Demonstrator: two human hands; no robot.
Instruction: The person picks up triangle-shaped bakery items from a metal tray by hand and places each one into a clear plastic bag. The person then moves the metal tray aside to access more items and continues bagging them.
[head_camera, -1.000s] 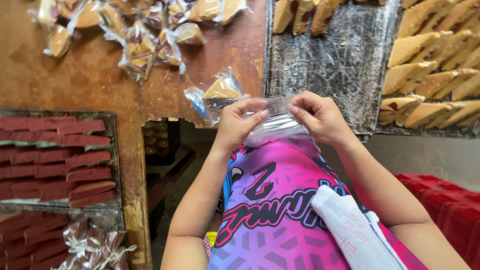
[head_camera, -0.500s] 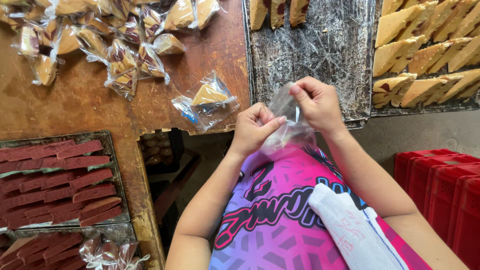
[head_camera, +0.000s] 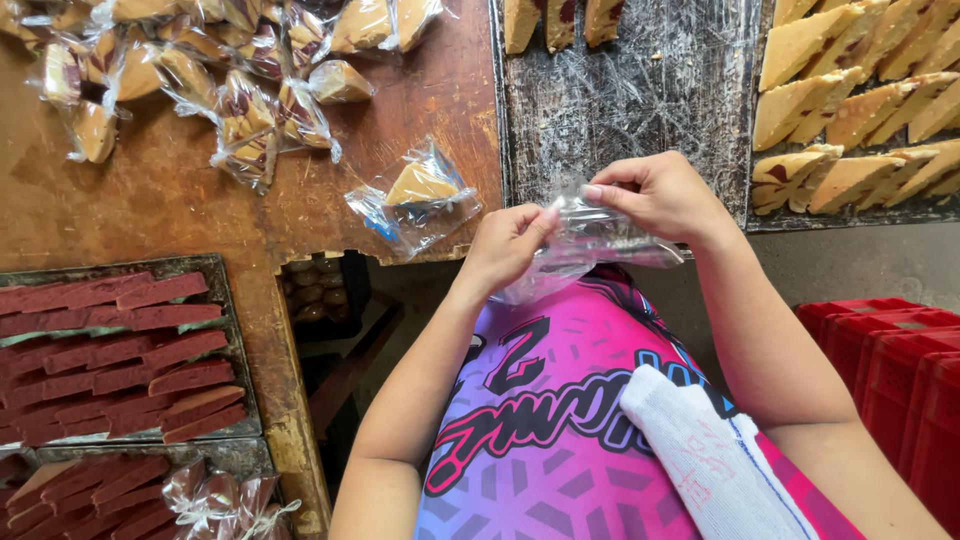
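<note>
Clear plastic bag is being worked right at the table edge, just above the person's pink patterned shirt. Left hand is pinching one side of the crinkled film with thumb and fingertips, right hand is pinching the opposite side, both hands close together. Just left of them, a wrapped tan wedge is lying on the brown wooden table. Beyond the right hand, a scratched metal tray is carrying unwrapped tan wedges. A white cloth is resting on the lap.
</note>
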